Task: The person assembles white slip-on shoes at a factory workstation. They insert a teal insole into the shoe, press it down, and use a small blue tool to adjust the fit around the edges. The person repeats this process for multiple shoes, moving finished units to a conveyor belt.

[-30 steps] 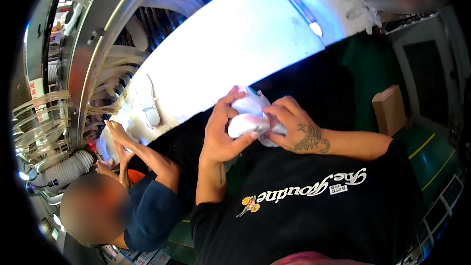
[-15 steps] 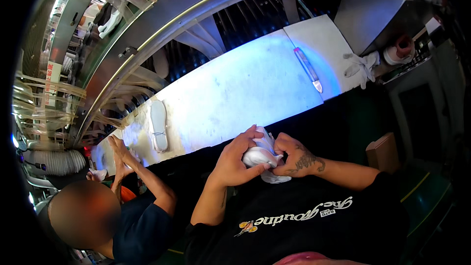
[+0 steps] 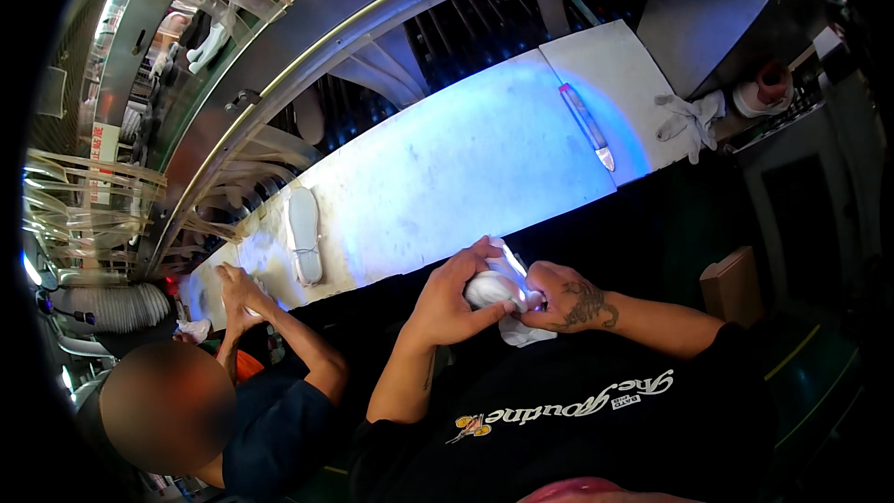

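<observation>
View from above a person's chest, looking down at both hands near centre-bottom of frame. Left hand (image 3: 447, 296) wraps round a small white shoe part (image 3: 491, 287), rounded like a toe or heel piece; fingers curled over its left side and top, thumb pressed under it. Right hand (image 3: 565, 297), w/ a tattoo on its back, meets it from the right, fingertips pinched tight on the piece's right edge. A white cloth (image 3: 523, 332) hangs just below the two hands, touching them. All this sits over the dark near edge of a long white worktable (image 3: 466, 168) that runs diagonally from lower left to upper right and glows blue in the middle. On the table, left of centre: a white shoe sole (image 3: 304, 235) lying flat. Upper right: a craft knife (image 3: 587, 127), and beyond it a crumpled white rag (image 3: 687, 116). Lower left: a co-worker's hands (image 3: 235, 285) rest on the table end.
</observation>
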Tool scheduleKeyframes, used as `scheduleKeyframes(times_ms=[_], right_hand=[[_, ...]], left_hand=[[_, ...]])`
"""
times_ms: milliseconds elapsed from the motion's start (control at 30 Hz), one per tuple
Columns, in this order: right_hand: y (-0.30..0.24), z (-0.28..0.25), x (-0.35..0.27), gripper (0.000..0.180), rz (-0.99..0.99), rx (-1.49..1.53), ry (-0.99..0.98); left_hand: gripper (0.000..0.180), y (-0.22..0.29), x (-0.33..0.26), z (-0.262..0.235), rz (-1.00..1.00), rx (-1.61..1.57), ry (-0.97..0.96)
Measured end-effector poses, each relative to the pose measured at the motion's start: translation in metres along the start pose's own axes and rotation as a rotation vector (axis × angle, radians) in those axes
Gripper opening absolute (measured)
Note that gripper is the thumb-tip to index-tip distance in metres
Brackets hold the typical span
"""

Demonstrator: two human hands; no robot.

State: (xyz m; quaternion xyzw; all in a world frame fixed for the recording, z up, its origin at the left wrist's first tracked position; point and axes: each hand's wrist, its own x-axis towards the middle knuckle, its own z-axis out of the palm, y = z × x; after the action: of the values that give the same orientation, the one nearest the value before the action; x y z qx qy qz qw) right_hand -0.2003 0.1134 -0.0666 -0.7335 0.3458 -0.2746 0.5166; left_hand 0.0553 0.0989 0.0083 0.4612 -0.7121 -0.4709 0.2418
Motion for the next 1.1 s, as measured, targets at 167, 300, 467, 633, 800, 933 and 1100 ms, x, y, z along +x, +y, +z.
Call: scheduleKeyframes(times_ms=[167, 300, 467, 633, 800, 933, 1100], right_hand=[[-0.01, -0.004, 0.004, 0.05, 0.107, 0.036, 0.005], [-0.009, 0.0, 0.007, 0.05, -0.027, 0.015, 0.136], [-0.009, -0.01, 0.009, 0.052, 0.171, 0.128, 0.008], [-0.015, -0.018, 0.024, 0.074, -0.078, -0.1, 0.152], [-0.028, -0.022, 0.036, 0.072, -0.049, -0.108, 0.106], [-0.04, -0.039, 0.048, 0.063, 0.051, -0.058, -0.015], [-0.05, -0.055, 0.064, 0.063, 0.119, -0.05, -0.15]], left_hand=[[0.043, -0.006, 0.0, -0.006, 0.084, -0.074, -0.013], [0.051, -0.007, -0.005, -0.007, 0.004, -0.103, 0.028], [0.056, -0.03, -0.006, 0.003, 0.062, -0.135, 0.102], [0.049, -0.034, 0.001, 0.017, -0.016, -0.351, 0.172], [0.056, -0.037, 0.007, 0.023, -0.02, -0.345, 0.229], [0.063, -0.043, 0.011, 0.025, 0.04, -0.214, 0.269], [0.065, -0.034, 0.018, 0.01, 0.073, -0.107, 0.147]])
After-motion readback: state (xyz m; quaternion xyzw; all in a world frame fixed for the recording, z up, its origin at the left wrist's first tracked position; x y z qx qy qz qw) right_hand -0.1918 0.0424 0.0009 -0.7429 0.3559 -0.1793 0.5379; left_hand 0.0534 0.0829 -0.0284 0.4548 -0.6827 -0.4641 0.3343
